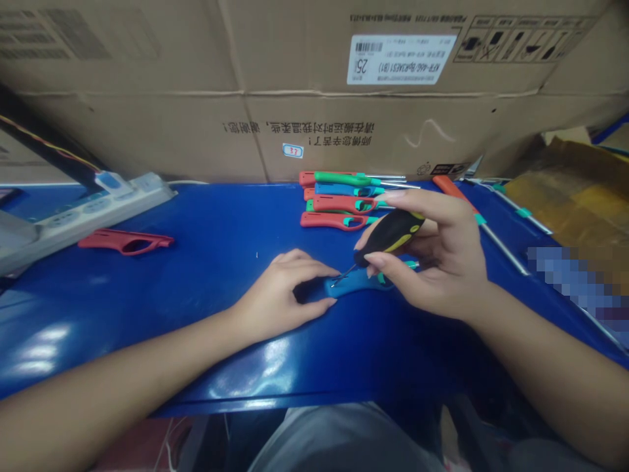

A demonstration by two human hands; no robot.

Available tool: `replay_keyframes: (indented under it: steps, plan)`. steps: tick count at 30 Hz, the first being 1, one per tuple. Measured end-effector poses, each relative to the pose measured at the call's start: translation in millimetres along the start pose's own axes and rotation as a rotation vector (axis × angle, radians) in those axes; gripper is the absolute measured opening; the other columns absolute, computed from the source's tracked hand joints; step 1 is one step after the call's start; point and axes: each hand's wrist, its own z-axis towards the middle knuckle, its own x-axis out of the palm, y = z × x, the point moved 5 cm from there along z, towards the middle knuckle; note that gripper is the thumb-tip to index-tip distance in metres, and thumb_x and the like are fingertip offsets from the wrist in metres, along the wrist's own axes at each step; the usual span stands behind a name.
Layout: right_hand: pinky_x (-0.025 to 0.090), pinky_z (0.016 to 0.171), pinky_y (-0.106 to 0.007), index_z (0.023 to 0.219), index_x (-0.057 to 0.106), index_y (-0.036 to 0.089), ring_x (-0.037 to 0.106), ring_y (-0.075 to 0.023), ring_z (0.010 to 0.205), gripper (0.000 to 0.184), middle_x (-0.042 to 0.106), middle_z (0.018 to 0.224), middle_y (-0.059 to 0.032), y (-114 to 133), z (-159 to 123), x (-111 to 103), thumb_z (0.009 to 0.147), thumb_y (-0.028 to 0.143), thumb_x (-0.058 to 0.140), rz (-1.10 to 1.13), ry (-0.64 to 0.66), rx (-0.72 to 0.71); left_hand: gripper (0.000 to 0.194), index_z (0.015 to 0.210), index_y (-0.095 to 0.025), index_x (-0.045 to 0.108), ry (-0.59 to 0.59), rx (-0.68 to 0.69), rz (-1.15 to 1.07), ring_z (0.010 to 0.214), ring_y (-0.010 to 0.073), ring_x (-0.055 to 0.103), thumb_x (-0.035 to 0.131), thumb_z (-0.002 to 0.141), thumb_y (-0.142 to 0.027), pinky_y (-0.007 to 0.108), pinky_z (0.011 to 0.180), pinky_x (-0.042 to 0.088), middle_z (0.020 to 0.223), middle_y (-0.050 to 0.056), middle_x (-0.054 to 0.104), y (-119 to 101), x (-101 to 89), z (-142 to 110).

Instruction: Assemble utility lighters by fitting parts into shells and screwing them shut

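A blue long-neck lighter lies on the blue table below my hands. My left hand pinches its left end between thumb and fingers. In my right hand is a screwdriver with a black and yellow handle. Its thin shaft slants down to the left, and the tip is at the lighter's left end, near my left fingertips. Whether the tip sits in a screw is too small to tell. The lighter's right part is partly hidden behind my right hand.
Behind my hands lies a stack of red, green and blue lighters. A red lighter shell and a power strip are at left. An orange-handled rod lies at right. A large cardboard box stands along the back.
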Motion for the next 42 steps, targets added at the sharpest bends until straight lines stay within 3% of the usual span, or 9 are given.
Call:
replay_keyframes:
  steps: [11,15,30,42]
  plan:
    - [0.068,0.064,-0.026,0.144,0.051,0.032,0.075,-0.0180,0.096,0.069,0.063,0.142,-0.0044,0.9,2.6,1.5,0.083,0.009,0.075,-0.006,0.019,-0.136,0.034,0.120,-0.022,0.070,0.012,0.010,-0.012,0.104,0.0210,0.064,0.076,0.088,-0.028,0.040,0.097,0.050,0.115,0.002,0.076,0.5,1.3,1.4]
    - [0.069,0.069,-0.027,0.144,0.051,0.033,0.075,-0.0208,0.103,0.069,0.063,0.141,-0.0047,-0.7,2.6,1.1,0.084,0.009,0.075,-0.021,0.011,-0.149,0.034,0.121,-0.023,0.069,0.009,0.025,-0.010,0.105,0.0207,0.064,0.076,0.088,-0.029,0.039,0.098,0.050,0.115,0.002,0.076,0.3,1.2,1.0]
    - [0.068,0.063,-0.025,0.144,0.050,0.032,0.075,-0.0195,0.099,0.068,0.063,0.143,-0.0054,0.3,1.9,0.9,0.084,0.010,0.075,-0.051,0.003,-0.146,0.034,0.122,-0.023,0.069,0.013,0.036,-0.017,0.105,0.0200,0.064,0.076,0.089,-0.030,0.039,0.098,0.051,0.117,0.002,0.076,0.2,1.1,0.9]
    - [0.068,0.070,-0.027,0.144,0.051,0.029,0.075,-0.0189,0.101,0.072,0.064,0.141,-0.0054,0.3,2.0,1.3,0.081,0.007,0.077,-0.081,0.000,-0.198,0.033,0.120,-0.021,0.070,0.002,0.050,-0.007,0.105,0.0201,0.065,0.077,0.089,-0.029,0.038,0.098,0.051,0.115,0.003,0.077,-0.7,0.7,1.8]
